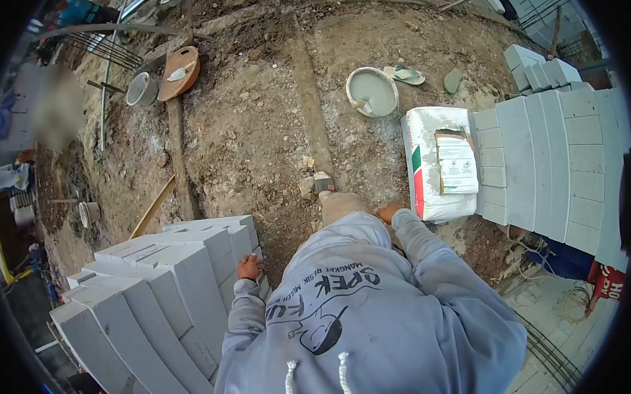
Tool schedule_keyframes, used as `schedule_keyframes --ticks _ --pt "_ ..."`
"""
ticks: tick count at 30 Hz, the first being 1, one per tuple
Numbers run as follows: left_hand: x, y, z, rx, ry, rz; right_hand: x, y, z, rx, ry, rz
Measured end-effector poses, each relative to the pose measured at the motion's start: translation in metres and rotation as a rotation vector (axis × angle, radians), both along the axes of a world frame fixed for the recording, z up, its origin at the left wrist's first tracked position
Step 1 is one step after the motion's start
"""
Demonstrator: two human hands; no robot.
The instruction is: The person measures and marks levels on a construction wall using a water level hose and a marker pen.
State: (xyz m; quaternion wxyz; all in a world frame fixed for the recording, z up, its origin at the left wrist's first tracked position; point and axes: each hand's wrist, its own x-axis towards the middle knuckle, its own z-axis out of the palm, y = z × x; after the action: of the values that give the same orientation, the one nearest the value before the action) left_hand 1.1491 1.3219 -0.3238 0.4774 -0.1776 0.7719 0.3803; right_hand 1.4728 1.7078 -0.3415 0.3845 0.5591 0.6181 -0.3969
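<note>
hoodie (pixel 367 317) sleeve, 7 o'clock: left hand (pixel 250 268) curled over block stack (pixel 153 281) edge. right hand (pixel 388 212) beside bag (pixel 427 194), 2 o'clock; closure indeterminate. judged step: block pickup; lifting needs both hands.

Right hand (pixel 388 213) half hidden by sleeve (pixel 425 237); left hand (pixel 250 268) grip unclear; patch (pixel 58 108) at left blurred.

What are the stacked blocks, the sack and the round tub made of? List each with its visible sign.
Stacked blocks, under the left hand: probably lightweight concrete, matte pale grey, sharp square edges. Sack: likely woven plastic or paper, white, printed, creased, a torn flap. Round tub: perhaps plastic, thin rim, coated with grey paste.
</note>
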Motion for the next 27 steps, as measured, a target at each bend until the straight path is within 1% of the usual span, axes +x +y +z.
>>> schedule_keyframes --ticks 1,2,3,4,5,6,7,8,9,11,13,14,15,16,17,18,19,21,22,23,24,25,26,27 --pt "-0.023 0.023 0.003 -0.005 0.037 -0.120 -0.011 0.007 -0.003 -0.066 0.008 -0.003" --pt "-0.040 0.052 0.011 -0.003 0.040 -0.135 -0.021 0.015 -0.018 -0.131 0.114 0.044" --pt "-0.054 0.079 0.022 0.050 0.092 -0.126 -0.030 0.021 -0.032 -0.192 0.217 0.084" --pt "-0.067 0.110 0.034 0.105 0.143 -0.121 -0.041 0.027 -0.038 -0.149 0.277 0.054" --pt "-0.076 0.143 0.044 0.108 0.142 -0.146 -0.057 0.034 -0.032 -0.108 0.337 0.025" --pt "-0.079 0.171 0.055 0.145 0.199 -0.155 -0.069 0.045 -0.025 -0.113 0.337 0.005" --pt "-0.080 0.191 0.062 0.176 0.258 -0.158 -0.089 0.066 0.005 -0.177 0.379 0.020" --pt "-0.083 0.207 0.065 0.214 0.260 -0.223 -0.102 0.081 0.026 -0.240 0.427 0.041" --pt "-0.087 0.223 0.068 0.167 0.232 -0.294 -0.111 0.090 0.033 -0.239 0.444 0.035" --pt "-0.093 0.242 0.061 0.148 0.185 -0.371 -0.123 0.105 0.041 -0.237 0.556 0.076" --pt "-0.097 0.253 0.054 0.127 0.177 -0.375 -0.126 0.105 0.009 -0.224 0.610 0.081" --pt "-0.117 0.234 0.017 0.142 0.199 -0.461 -0.128 0.104 -0.005 -0.285 0.606 0.130" --pt "-0.133 0.231 0.009 0.238 0.151 -0.453 -0.130 0.106 -0.019 -0.346 0.599 0.182" --pt "-0.139 0.245 0.023 0.148 0.149 -0.379 -0.131 0.108 -0.032 -0.338 0.608 0.167" --pt "-0.143 0.265 0.044 0.061 0.149 -0.303 -0.133 0.113 -0.046 -0.371 0.621 0.098" --pt "-0.157 0.275 0.048 0.008 0.147 -0.362 -0.138 0.122 -0.055 -0.407 0.634 0.032" --pt "-0.173 0.279 0.051 -0.047 0.144 -0.422 -0.142 0.135 -0.055 -0.401 0.644 0.019" --pt "-0.218 0.278 0.033 -0.052 0.051 -0.375 -0.153 0.168 -0.045 -0.374 0.400 0.073" --pt "-0.246 0.281 0.016 -0.062 0.021 -0.402 -0.151 0.177 -0.072 -0.274 0.316 0.065" --pt "-0.280 0.278 -0.011 -0.091 0.053 -0.546 -0.155 0.185 -0.098 -0.176 0.226 0.050" --pt "-0.320 0.262 -0.056 -0.142 0.200 -0.980 -0.164 0.208 -0.089 -0.155 0.221 0.011" --pt "-0.355 0.260 -0.093 -0.201 0.365 -1.294 -0.168 0.228 -0.064 -0.163 0.134 -0.165" --pt "-0.375 0.301 -0.088 -0.241 0.316 -1.326 -0.171 0.254 -0.042 -0.164 0.042 -0.340" --pt "-0.386 0.354 -0.074 -0.256 0.202 -1.104 -0.173 0.282 -0.038 -0.126 0.023 -0.371"
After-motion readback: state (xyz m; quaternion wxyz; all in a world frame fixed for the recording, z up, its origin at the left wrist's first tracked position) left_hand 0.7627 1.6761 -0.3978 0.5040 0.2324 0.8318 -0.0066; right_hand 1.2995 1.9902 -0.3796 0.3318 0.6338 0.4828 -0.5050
